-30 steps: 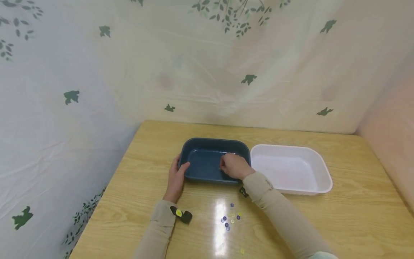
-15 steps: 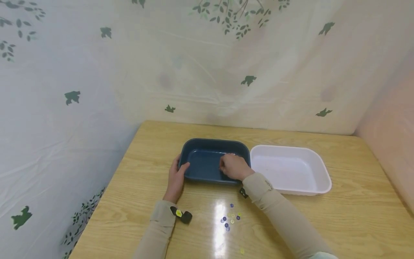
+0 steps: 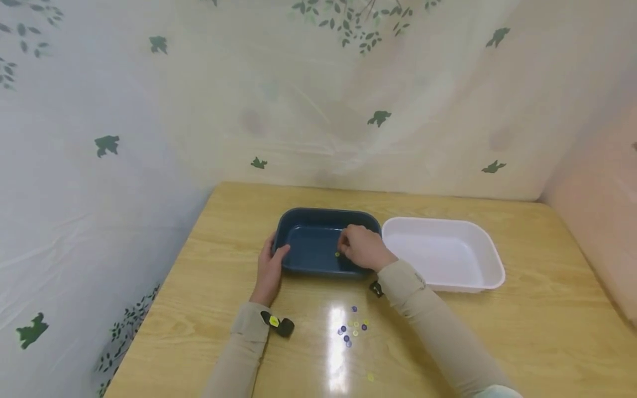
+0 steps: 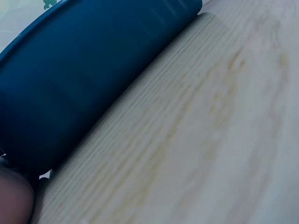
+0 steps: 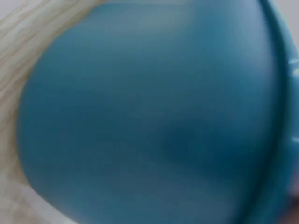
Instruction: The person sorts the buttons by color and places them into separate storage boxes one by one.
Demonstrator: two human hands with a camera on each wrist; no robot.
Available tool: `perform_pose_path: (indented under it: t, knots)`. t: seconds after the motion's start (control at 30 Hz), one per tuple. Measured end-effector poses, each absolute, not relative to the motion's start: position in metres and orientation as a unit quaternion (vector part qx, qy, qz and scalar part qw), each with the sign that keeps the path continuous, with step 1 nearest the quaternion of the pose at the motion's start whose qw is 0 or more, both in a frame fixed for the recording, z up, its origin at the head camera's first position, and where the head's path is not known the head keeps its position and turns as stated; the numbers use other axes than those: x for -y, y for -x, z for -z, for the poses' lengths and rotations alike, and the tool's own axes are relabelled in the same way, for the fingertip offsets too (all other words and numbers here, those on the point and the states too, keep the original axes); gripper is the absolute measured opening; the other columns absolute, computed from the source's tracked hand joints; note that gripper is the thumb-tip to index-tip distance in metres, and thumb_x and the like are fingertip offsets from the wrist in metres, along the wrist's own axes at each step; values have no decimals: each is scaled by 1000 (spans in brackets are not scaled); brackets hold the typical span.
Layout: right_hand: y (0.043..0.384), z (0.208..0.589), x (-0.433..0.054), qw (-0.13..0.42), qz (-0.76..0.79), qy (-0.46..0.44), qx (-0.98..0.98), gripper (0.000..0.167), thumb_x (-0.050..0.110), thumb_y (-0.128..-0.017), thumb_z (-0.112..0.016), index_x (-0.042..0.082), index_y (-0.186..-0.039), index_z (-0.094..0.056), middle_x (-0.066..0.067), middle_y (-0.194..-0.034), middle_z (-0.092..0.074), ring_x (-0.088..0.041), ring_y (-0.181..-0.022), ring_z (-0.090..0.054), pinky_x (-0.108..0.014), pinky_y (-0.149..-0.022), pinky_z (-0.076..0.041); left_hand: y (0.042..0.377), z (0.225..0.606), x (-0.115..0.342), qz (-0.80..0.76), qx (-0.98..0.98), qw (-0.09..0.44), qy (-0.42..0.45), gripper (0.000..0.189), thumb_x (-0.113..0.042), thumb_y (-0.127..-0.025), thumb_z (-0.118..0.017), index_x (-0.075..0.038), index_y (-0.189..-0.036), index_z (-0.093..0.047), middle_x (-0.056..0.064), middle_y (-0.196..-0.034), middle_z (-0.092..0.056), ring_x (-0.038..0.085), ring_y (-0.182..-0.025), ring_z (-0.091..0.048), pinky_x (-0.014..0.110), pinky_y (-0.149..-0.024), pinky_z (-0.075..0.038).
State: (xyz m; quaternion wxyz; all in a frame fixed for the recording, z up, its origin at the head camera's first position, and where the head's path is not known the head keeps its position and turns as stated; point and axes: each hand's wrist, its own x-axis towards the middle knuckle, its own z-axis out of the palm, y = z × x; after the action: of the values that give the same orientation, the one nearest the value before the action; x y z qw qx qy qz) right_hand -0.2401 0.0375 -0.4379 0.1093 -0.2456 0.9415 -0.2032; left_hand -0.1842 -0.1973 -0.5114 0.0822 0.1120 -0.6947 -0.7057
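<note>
My left hand (image 3: 269,271) grips the left end of a dark blue rectangular tray (image 3: 311,271), its thumb over the rim. The tray's outer wall (image 4: 84,65) fills the upper left of the left wrist view. Inside the tray, toward its right end, is my right hand (image 3: 365,247) with its fingers bent downward. A small yellow button (image 3: 337,254) shows right at those fingertips; whether they pinch it or it lies on the tray floor cannot be made out. In the right wrist view the tray wall (image 5: 140,107) blocks most of the fingers.
A white tray (image 3: 443,287) stands against the blue one on the right. Several small purple and yellow buttons (image 3: 355,333) are scattered on the wooden table (image 3: 199,309) in front, with one yellow button (image 3: 370,377) nearer the front. A printed curtain (image 3: 318,99) hangs behind.
My right hand has shifted slightly right within the blue tray, and the yellow button by its fingertips has come into sight. The left hand keeps its grip; the head view tilts slightly.
</note>
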Motion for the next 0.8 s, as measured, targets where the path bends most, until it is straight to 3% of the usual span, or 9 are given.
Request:
perform_pose_path:
  t: [0.43,0.8]
  knots:
    - [203,399,-65,50,263,213,-940,8,20,-91,-67,13,-95,-69,4,-86,-57,-13,-76,-56,-31,-68,-51,187,505,198,717,686,75,-100,55,-18,-96,-56,-6,-147,-38,12,-150,-39,23,-138,-34,39,-113,-27]
    - [149,395,-81,54,227,231,-945,5,18,-88,-71,15,-91,-67,9,-81,-55,-9,-70,-52,-25,-62,-47,185,507,197,725,678,65,-104,57,-19,-96,-56,-5,-148,-36,13,-152,-36,23,-139,-32,37,-113,-26]
